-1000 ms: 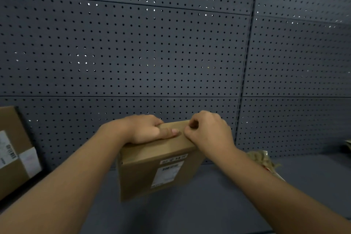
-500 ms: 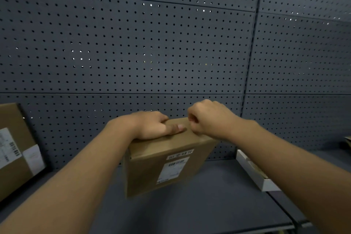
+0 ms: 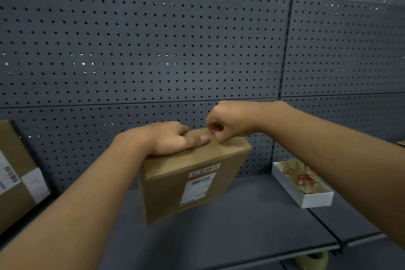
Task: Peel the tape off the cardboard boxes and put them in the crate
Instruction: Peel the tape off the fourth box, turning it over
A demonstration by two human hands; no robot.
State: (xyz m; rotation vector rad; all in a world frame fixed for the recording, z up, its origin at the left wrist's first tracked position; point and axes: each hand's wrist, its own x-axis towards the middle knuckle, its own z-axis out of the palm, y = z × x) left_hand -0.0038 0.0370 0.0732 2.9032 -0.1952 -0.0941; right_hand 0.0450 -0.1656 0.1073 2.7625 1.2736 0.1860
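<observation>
Head view, catalogued left to right. Item one: second cardboard box (image 3: pixel 15 173), brown, leaning tilted against the pegboard wall (image 3: pixel 153 50) at the 9 o'clock edge of the frame, partly cut off; white labels with barcodes on its facing side. Item two: left hand (image 3: pixel 173 138), laid over the top rear edge of the cardboard box (image 3: pixel 190 180), thumb stretched flat along the top face, the other fingers curled over the far edge, gripping it. Item three: that cardboard box, brown, at frame centre, tilted with its right end higher, held above the dark grey shelf (image 3: pixel 219 226); whether its lowest corner touches the shelf cannot be told. White barcode label (image 3: pixel 198 188) and a smaller printed strip above it on the facing side. Item four: right hand (image 3: pixel 230 123), at 1 o'clock of the left hand, fingers curled, thumb and forefinger pinching at the top edge of the same box; the tape itself is too faint to make out. Item five: white tray (image 3: pixel 315 200), shallow and rectangular, resting on the shelf at 3 o'clock of the held box and well apart from it, holding crumpled yellowish material (image 3: pixel 298 175) with a red patch. Backdrop: grey perforated panels across the whole width, blocking all view beyond the shelf.
</observation>
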